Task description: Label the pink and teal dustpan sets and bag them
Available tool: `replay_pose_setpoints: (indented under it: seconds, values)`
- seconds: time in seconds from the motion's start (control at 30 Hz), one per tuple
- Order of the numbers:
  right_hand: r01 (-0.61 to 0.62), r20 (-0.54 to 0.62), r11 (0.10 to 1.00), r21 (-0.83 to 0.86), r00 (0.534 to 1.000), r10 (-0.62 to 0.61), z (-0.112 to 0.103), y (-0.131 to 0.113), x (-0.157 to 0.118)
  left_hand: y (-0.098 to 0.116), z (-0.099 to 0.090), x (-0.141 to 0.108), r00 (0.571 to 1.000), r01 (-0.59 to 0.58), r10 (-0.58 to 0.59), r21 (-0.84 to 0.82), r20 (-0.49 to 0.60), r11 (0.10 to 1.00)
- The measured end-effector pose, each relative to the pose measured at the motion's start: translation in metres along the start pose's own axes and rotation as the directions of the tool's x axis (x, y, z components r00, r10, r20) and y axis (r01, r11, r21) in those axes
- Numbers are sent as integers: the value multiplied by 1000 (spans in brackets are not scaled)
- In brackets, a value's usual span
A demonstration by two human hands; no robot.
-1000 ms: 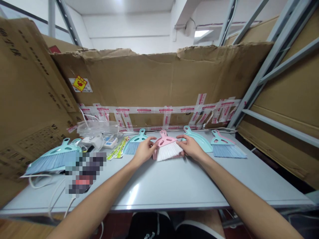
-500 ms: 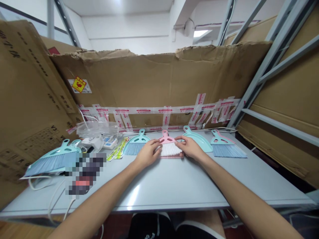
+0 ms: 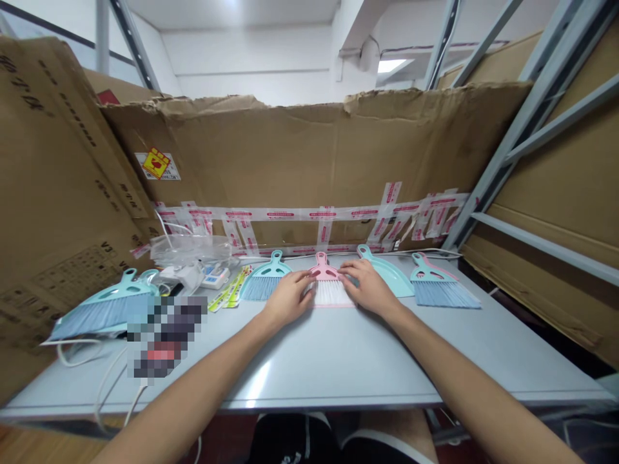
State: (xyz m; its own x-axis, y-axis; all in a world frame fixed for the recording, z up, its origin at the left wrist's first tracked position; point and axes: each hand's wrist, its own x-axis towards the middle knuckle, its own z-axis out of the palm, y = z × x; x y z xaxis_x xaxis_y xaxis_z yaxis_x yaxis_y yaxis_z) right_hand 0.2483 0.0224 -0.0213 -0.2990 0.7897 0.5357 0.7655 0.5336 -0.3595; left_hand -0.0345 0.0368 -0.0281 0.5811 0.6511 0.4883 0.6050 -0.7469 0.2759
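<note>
A pink hand brush [image 3: 329, 276] with white bristles lies flat over a pink dustpan [image 3: 333, 306], whose front edge shows below the bristles. My left hand [image 3: 290, 296] holds the brush's left shoulder with curled fingers. On the opposite shoulder, the fingers of my right hand [image 3: 366, 285] are closed in the same way. Left of my hands is a turquoise brush [image 3: 264, 287] with blue bristles, in a turquoise dustpan [image 3: 244, 287]. To the right lie a turquoise dustpan [image 3: 396, 280] and another turquoise brush [image 3: 442, 291] with blue bristles, a pink rim behind it.
At the far left lies another turquoise brush-and-pan set [image 3: 106, 306] beside white cables and a blurred-out object [image 3: 167, 341]. White adapters [image 3: 215, 277] and yellow-green packets [image 3: 235, 290] sit near it. A taped cardboard wall [image 3: 290, 154] and metal shelf posts [image 3: 503, 154] bound the table.
The pink brush has shifted a little and now lies lined up over its dustpan, bristles straight. My right fingers have moved up from the pan's right edge to the brush's shoulder.
</note>
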Motion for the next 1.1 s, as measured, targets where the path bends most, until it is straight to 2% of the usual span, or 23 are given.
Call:
replay_pose_setpoints:
  seconds: [0.1, 0.27, 0.47, 0.63, 0.87, 1.1]
  values:
    - [117, 96, 993, 30, 988, -119, 9, 0, -2, 1, 1, -1, 1000, -25, 25, 5, 11, 1000]
    - [95, 263, 995, 14, 960, -96, 17, -4, -3, 0, 3, 0, 998, -42, 40, 39, 48, 998]
    - [83, 311, 996, -9, 947, -76, 16, -9, -1, 2, 3, 3, 995, 35, -38, 32, 93, 999]
    - [79, 339, 996, -32, 939, -64, 15, -12, 1, 5, 2, 3, 993, 53, -56, 33, 104, 998]
    - [112, 309, 992, -57, 947, -89, 13, -20, 6, 8, 0, 2, 993, 34, -40, 55, 113, 998]
    - [120, 129, 981, -149, 986, -101, 21, -17, 22, 10, -2, 5, 993, 45, -51, 56, 109, 997]
